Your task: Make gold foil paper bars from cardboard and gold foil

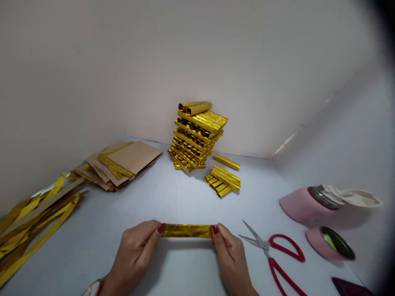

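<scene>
Spanning our left hand (135, 254) and right hand (231, 259), pinched at both ends, the gold foil strip (187, 231) runs left-right between them, neither hand nearer, with the tube stack (197, 137) straight beyond and red scissors (266, 245) right.

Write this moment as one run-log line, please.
left hand pinches gold foil strip | right hand pinches other end | red-handled scissors open on table | gold tube stack behind
</scene>
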